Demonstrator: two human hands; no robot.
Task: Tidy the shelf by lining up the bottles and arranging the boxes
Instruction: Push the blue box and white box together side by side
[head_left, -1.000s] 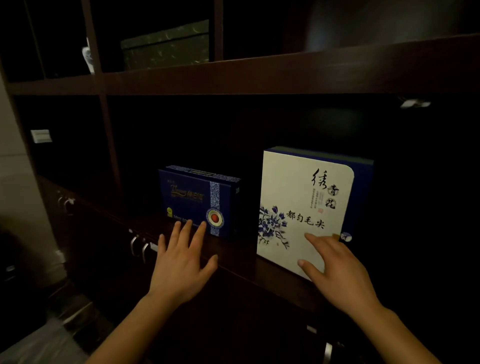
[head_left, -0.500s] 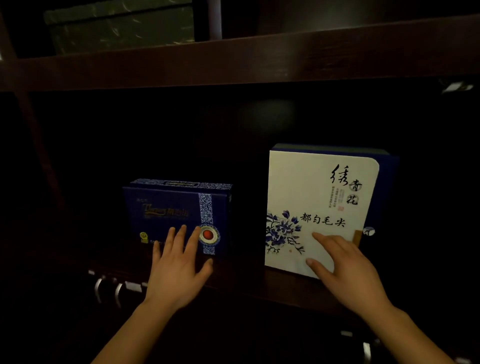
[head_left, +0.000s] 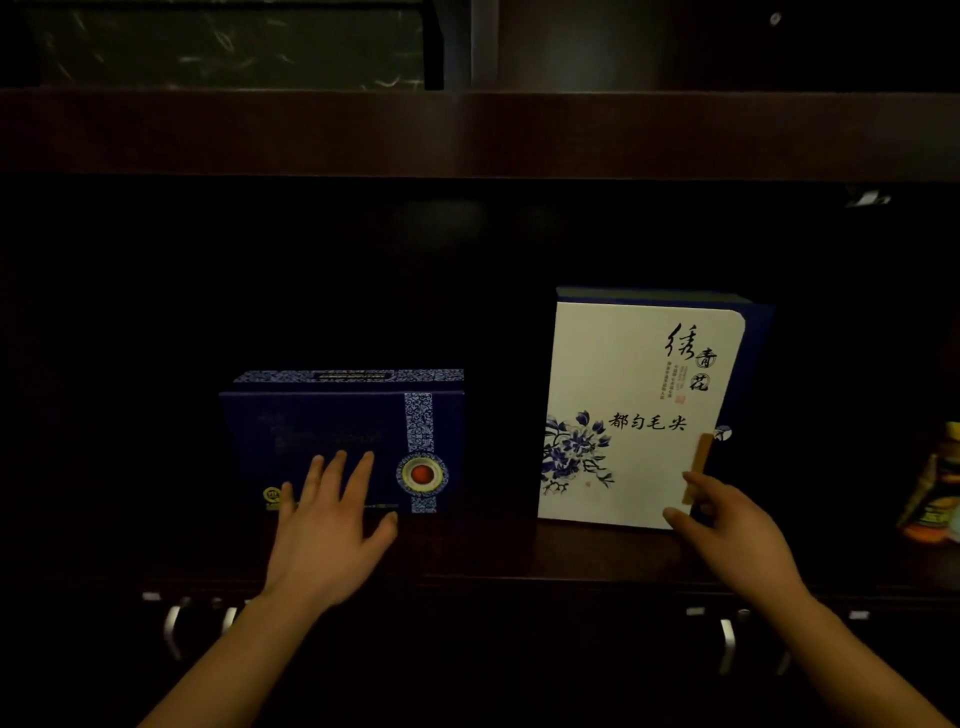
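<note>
A dark blue box (head_left: 343, 436) with a patterned band and a red seal stands on the dark wooden shelf (head_left: 493, 556), left of centre. My left hand (head_left: 324, 525) lies flat against its front, fingers spread. To the right stands a taller white box (head_left: 634, 405) with blue flowers and black calligraphy, backed in blue. My right hand (head_left: 727, 525) touches its lower right corner with thumb and fingers apart, beside a small tan clasp (head_left: 697, 467).
An orange-labelled bottle (head_left: 935, 488) shows at the far right edge of the shelf. A green mottled box (head_left: 228, 47) sits on the shelf above. Cabinet handles (head_left: 174, 629) hang below the shelf edge. A dark gap separates the two boxes.
The view has swung to face the shelf squarely and closer. My left hand has slid onto the blue box's front. My right hand has shifted to the white box's lower right corner.
</note>
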